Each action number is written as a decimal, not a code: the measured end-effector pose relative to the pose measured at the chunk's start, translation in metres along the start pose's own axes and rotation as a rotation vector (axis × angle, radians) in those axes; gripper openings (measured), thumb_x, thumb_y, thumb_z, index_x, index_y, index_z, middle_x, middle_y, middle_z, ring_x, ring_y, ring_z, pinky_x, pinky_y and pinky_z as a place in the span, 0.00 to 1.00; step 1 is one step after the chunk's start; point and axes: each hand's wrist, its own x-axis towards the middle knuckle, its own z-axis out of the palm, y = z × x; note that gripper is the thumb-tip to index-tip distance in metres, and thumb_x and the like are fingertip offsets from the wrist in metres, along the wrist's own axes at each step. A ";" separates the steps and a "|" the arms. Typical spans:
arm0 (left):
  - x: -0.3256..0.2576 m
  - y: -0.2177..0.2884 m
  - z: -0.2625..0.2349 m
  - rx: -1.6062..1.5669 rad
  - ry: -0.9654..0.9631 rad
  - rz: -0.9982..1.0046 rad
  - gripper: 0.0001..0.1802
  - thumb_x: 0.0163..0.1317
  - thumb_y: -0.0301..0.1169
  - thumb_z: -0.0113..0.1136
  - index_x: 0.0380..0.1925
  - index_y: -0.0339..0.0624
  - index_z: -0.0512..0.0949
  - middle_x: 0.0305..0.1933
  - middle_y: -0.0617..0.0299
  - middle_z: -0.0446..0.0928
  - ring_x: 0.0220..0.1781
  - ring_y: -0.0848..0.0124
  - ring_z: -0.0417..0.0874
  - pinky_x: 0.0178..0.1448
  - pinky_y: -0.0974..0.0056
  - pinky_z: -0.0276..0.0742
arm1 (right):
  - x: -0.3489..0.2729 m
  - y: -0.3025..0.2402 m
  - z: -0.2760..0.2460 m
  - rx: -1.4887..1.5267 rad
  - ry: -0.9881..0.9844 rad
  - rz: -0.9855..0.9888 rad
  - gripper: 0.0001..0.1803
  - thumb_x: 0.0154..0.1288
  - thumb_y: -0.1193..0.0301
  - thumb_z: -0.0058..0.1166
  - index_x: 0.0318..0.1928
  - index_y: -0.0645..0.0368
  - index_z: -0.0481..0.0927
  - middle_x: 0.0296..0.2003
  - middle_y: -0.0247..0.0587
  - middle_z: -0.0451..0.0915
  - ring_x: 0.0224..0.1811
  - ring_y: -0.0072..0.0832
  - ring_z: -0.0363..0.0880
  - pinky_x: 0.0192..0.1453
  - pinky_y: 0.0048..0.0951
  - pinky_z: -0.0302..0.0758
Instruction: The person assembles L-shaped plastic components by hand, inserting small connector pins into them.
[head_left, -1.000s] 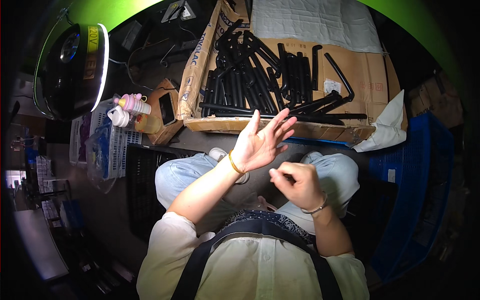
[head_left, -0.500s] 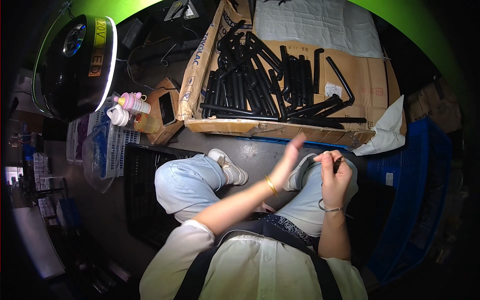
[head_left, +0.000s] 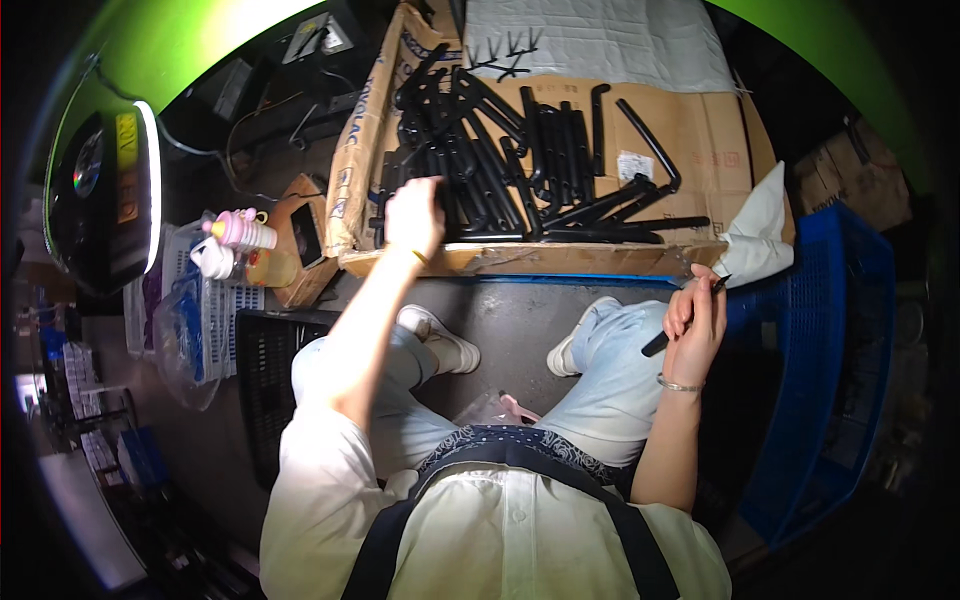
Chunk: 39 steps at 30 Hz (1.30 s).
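My left hand (head_left: 415, 218) reaches over the near left edge of a cardboard box (head_left: 520, 260). It lies on the pile of black bent tubes (head_left: 490, 175); its fingers are turned down, blurred and partly hidden, so its grip does not show. On the right, my right hand (head_left: 695, 318) is closed round a slim black pen-like tool (head_left: 656, 345). One end of the tool sticks out below the fingers and a thin tip shows above them, near the box's front right corner. Several tubes lie side by side, others crossed.
Pale sheeting (head_left: 600, 45) covers the box's far part. At the left stand a black lamp (head_left: 100, 195), a pink-topped bottle (head_left: 243, 230) and a white basket (head_left: 210, 350). A phone (head_left: 305, 232) rests on a brown box. Blue crates (head_left: 835, 370) stand at the right.
My left hand has moved forward and left, from above my lap to the tubes. My right hand has shifted slightly right, and the black tool in it now shows clearly. The view has shifted.
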 end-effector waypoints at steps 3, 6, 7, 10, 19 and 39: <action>-0.010 -0.074 0.021 0.324 -0.594 -0.150 0.23 0.55 0.28 0.55 0.53 0.53 0.77 0.57 0.54 0.74 0.62 0.56 0.74 0.67 0.52 0.69 | -0.001 0.005 -0.018 0.179 0.032 0.020 0.15 0.78 0.61 0.39 0.49 0.59 0.72 0.20 0.25 0.60 0.17 0.13 0.54 0.19 0.17 0.51; -0.010 -0.118 0.043 0.197 -0.955 -0.436 0.26 0.61 0.36 0.57 0.62 0.57 0.72 0.67 0.59 0.67 0.71 0.55 0.66 0.73 0.48 0.61 | 0.001 0.010 -0.030 0.286 0.018 0.039 0.15 0.79 0.61 0.38 0.49 0.59 0.73 0.20 0.26 0.60 0.17 0.13 0.54 0.19 0.17 0.52; 0.005 -0.087 0.040 0.265 -1.021 -0.379 0.25 0.61 0.39 0.59 0.60 0.56 0.74 0.69 0.60 0.65 0.71 0.53 0.65 0.74 0.52 0.61 | 0.003 0.009 -0.040 0.313 0.022 0.038 0.15 0.79 0.61 0.37 0.50 0.58 0.73 0.20 0.26 0.60 0.17 0.13 0.54 0.19 0.17 0.52; 0.011 -0.091 0.033 0.169 -1.123 -0.305 0.24 0.61 0.41 0.60 0.57 0.53 0.76 0.67 0.57 0.68 0.69 0.52 0.67 0.73 0.56 0.62 | 0.008 0.010 -0.039 0.339 0.001 0.041 0.16 0.79 0.62 0.37 0.50 0.58 0.73 0.20 0.26 0.60 0.16 0.13 0.53 0.19 0.17 0.52; -0.017 -0.038 -0.062 -0.261 -0.362 -0.316 0.17 0.69 0.41 0.54 0.47 0.39 0.73 0.36 0.50 0.80 0.34 0.56 0.84 0.42 0.59 0.81 | -0.003 0.018 -0.027 0.329 0.003 0.001 0.21 0.78 0.53 0.32 0.51 0.55 0.71 0.25 0.30 0.65 0.24 0.18 0.61 0.28 0.23 0.58; -0.168 0.105 -0.113 -2.253 -0.233 -1.003 0.32 0.75 0.47 0.40 0.74 0.52 0.48 0.37 0.62 0.71 0.26 0.78 0.69 0.29 0.72 0.71 | -0.160 0.062 0.095 -0.550 -0.854 0.208 0.14 0.75 0.65 0.42 0.36 0.61 0.75 0.19 0.37 0.70 0.21 0.23 0.69 0.30 0.29 0.68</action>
